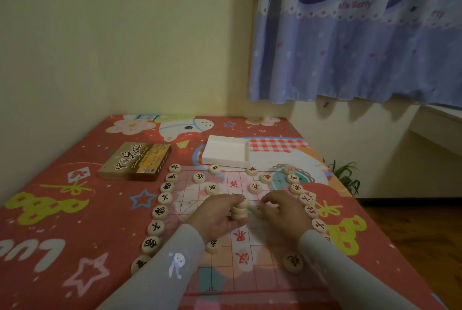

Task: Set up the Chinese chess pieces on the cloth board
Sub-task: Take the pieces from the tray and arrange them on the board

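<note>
A thin cloth board (260, 254) with red grid lines lies on the red patterned bed cover. Round wooden chess pieces line its left edge (160, 212) in black characters and its right edge (297, 188) in red. Several more pieces stand inside the grid, such as one at the far middle (212, 188). My left hand (220, 217) grips a small stack of pieces (240, 211) above the board's centre. My right hand (282, 212) pinches a single piece (257, 209) just right of the stack, fingers curled over it.
The chess set's brown printed box (136, 161) lies beyond the board on the left. A white tray (226, 151) sits behind the board's far edge. The bed cover (62, 222) ends at a wall behind and drops to a wooden floor (420, 229) on the right.
</note>
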Demonstrator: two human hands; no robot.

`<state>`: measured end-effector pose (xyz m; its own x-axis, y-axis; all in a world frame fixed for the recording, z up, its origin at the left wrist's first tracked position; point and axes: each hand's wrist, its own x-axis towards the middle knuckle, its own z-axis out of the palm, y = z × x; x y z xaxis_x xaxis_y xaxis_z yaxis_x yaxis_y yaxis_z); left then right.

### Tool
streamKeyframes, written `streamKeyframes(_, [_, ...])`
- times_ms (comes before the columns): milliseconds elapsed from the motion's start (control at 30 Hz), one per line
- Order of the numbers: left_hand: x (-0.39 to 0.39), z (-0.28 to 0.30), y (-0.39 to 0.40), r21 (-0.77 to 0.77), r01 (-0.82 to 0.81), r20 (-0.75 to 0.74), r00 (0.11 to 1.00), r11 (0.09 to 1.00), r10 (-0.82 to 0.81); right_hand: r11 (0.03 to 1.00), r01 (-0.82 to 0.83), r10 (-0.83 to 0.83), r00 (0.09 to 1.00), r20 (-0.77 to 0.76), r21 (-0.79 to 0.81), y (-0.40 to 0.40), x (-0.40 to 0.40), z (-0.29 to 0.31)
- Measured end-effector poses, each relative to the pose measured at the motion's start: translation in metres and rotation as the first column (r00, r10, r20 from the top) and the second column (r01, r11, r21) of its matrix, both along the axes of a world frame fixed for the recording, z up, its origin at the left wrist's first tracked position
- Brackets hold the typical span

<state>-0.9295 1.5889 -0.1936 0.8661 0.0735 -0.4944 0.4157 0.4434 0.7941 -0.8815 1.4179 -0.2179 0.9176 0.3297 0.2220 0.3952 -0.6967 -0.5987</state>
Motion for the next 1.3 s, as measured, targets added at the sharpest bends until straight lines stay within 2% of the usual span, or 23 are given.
streamKeyframes(67, [0.000,-0.001,-0.003,0.014,0.024,0.011,1.000,1.000,-0.024,0.976,-0.079,0.089,0.995,-0.042,0.205,0.001,-0.009,0.011])
streamKeyframes(100, [-0.001,-0.001,-0.005,0.030,0.046,0.024,0.999,0.998,-0.047,0.964,-0.130,0.148,0.987,-0.061,0.231,0.003,-0.013,0.016])
streamKeyframes(200, [-0.003,0.002,-0.013,0.041,0.084,0.058,0.995,0.996,-0.086,0.967,-0.229,0.233,0.972,-0.021,0.108,0.008,-0.020,0.021])
streamKeyframes(333, [-0.009,0.008,-0.014,-0.063,0.075,0.085,0.994,0.995,-0.069,0.960,-0.169,0.180,0.983,-0.031,0.224,0.002,-0.021,0.021])
streamKeyframes(567, [-0.012,0.012,-0.012,-0.028,0.140,0.084,0.987,0.990,-0.137,0.920,-0.136,0.187,0.977,-0.106,0.367,-0.009,-0.026,0.020])
streamKeyframes(733, [-0.016,0.011,-0.019,0.071,0.165,0.121,0.978,0.984,-0.172,0.904,-0.100,0.175,0.973,-0.147,0.415,-0.014,-0.024,0.012])
streamKeyframes(900, [-0.016,0.014,-0.016,0.048,0.123,0.104,0.986,0.991,-0.128,0.824,0.003,0.105,0.982,-0.157,0.566,-0.024,-0.022,0.012])
streamKeyframes(1100, [-0.014,0.015,-0.008,0.065,0.081,0.089,0.992,0.995,-0.087,0.942,0.009,0.025,0.995,-0.097,0.335,-0.035,-0.020,0.005])
streamKeyframes(1200, [-0.015,0.013,-0.005,0.051,0.061,0.082,0.994,0.997,-0.065,0.993,-0.073,0.080,0.994,-0.072,0.088,-0.038,-0.028,0.001])
streamKeyframes(1300, [-0.016,0.011,-0.003,0.054,0.050,0.071,0.996,0.997,-0.054,0.976,-0.154,0.145,0.987,-0.067,-0.155,-0.036,-0.037,-0.008])
